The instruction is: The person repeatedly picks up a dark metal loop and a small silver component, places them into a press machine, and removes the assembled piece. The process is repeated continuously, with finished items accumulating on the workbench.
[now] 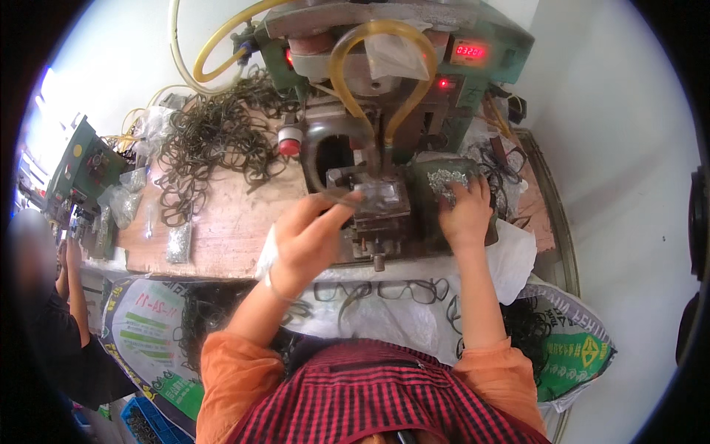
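My left hand (305, 235) is closed at the front of the press, thumb and fingers pinching a dark eyeglass frame (342, 197) blurred by motion. It is beside the small metal fixture (381, 198) under the press head. My right hand (467, 214) reaches into a dark tray (423, 200) right of the fixture. Its fingers are apart, their tips down among small silvery metal pieces (446, 180); whether any is between them is hidden. On the white cloth at my lap lie more dark eyeglass frames (410, 291).
A heap of dark frames (214, 140) covers the bench's back left, with bags of small parts (178, 244) nearby. The green press (495, 59) bears a yellow hose (381, 28) and a red button (289, 142). Printed sacks (159, 325) hang below the bench. A co-worker's hands (72, 255) are far left.
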Motion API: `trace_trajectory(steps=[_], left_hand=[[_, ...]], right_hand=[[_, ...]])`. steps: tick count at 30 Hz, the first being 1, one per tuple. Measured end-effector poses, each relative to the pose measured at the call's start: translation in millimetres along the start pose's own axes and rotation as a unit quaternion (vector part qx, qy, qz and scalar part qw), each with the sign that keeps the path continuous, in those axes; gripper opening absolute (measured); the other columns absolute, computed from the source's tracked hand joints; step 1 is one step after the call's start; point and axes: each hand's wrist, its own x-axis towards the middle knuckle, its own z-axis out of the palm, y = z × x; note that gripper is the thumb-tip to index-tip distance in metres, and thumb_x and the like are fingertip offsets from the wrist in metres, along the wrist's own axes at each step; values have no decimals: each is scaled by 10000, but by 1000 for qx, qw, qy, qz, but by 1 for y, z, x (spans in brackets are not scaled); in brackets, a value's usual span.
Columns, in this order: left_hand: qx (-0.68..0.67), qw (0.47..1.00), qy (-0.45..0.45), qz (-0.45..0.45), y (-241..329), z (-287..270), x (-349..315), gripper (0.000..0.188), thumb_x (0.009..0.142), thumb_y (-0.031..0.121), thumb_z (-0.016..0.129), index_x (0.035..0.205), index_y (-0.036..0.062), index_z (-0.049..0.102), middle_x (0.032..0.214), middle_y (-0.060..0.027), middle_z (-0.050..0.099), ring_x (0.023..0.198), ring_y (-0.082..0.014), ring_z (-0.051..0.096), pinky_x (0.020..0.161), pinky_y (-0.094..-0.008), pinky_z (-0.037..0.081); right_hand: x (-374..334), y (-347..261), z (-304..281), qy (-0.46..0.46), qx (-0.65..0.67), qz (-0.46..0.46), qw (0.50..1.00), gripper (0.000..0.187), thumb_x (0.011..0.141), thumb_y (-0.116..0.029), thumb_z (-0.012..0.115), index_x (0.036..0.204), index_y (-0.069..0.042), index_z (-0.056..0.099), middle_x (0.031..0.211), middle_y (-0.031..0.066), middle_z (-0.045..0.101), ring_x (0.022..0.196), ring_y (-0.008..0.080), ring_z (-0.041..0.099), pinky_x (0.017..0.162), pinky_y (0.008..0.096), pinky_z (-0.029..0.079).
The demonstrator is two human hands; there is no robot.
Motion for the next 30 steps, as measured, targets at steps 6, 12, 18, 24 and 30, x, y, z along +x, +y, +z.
trace_trajectory(steps=[6, 12, 18, 24, 30], left_hand=[[27, 996, -18, 84, -9, 23, 6, 337, 662, -75, 668, 982, 23, 701, 925, -80, 683, 691, -226, 625, 570, -321, 504], [4, 992, -4, 125, -27, 28, -8, 182, 683, -70, 668, 830, 38, 664, 924, -120, 700, 685, -223, 632, 544, -311, 490], [-33, 996, -9, 87, -17, 19, -12, 417, 730, 72, 642, 1144, 101, 678, 920, -53, 622, 732, -234, 589, 620, -353, 484], [182, 967, 171, -53, -53, -8, -69, 264, 781, 5, 627, 1025, 75, 700, 1019, -99, 665, 742, -242, 599, 627, -330, 468], [401, 885, -105, -212, -220, 21, -20, 144, 790, 94, 633, 891, 114, 733, 929, -50, 665, 944, -242, 601, 783, -379, 475]], right_hand=[[-2, 36, 22, 47, 83, -25, 995, 222, 755, -163, 736, 937, -63, 656, 1106, 173, 634, 1187, 391, 522, 910, 496, 469], [7, 29, 21, 42, 146, 36, 988, 183, 770, -133, 688, 920, -38, 641, 970, 178, 653, 963, 390, 599, 837, 470, 486], [5, 32, 16, 18, 104, 3, 994, 171, 865, -159, 677, 980, -33, 675, 921, 179, 685, 856, 384, 631, 768, 424, 508], [-6, 32, 16, 29, 218, 79, 972, 200, 879, -53, 619, 1064, 12, 660, 1011, 162, 710, 911, 290, 678, 826, 376, 511], [-3, 45, 12, -5, 229, 68, 971, 233, 904, -58, 624, 1118, 30, 653, 1027, 116, 713, 938, 206, 650, 852, 318, 489]])
